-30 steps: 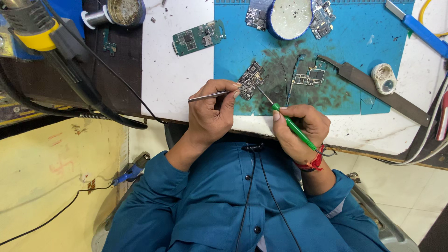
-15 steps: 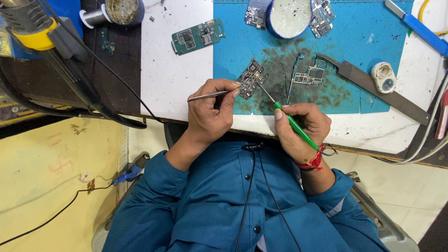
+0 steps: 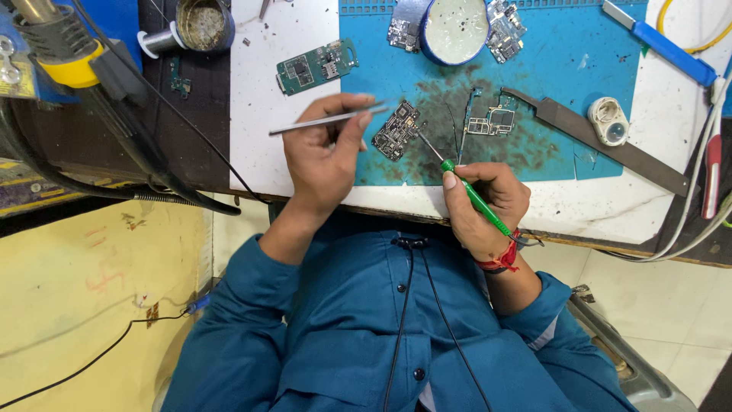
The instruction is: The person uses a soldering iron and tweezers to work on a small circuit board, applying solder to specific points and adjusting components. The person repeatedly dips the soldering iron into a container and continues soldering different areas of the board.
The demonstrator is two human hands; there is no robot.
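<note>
The left hand [image 3: 324, 156] is pinching a pair of thin metal tweezers [image 3: 328, 120] between thumb and fingertips. It is holding them almost level above the white part of the bench [image 3: 259, 91]. Their tips are reaching the upper left corner of a small dark circuit board [image 3: 396, 131]; I cannot tell whether they are touching it.

The board is lying tilted on the blue mat [image 3: 564, 69], on a patch darkened with grime, between the two hands. The right hand [image 3: 484, 202] is closing around a green-handled tool [image 3: 476, 200], gripping it like a pen at the front edge of the bench. The tool's thin metal shaft is slanting up and left, and its tip is meeting the right edge of the board.

Just to the right of the board, a smaller board piece [image 3: 492, 122] is lying on the mat. A green circuit board [image 3: 316, 66] is resting on the white surface beyond the left hand. A round blue-rimmed tin [image 3: 455, 27] is sitting at the far edge of the mat.
</note>
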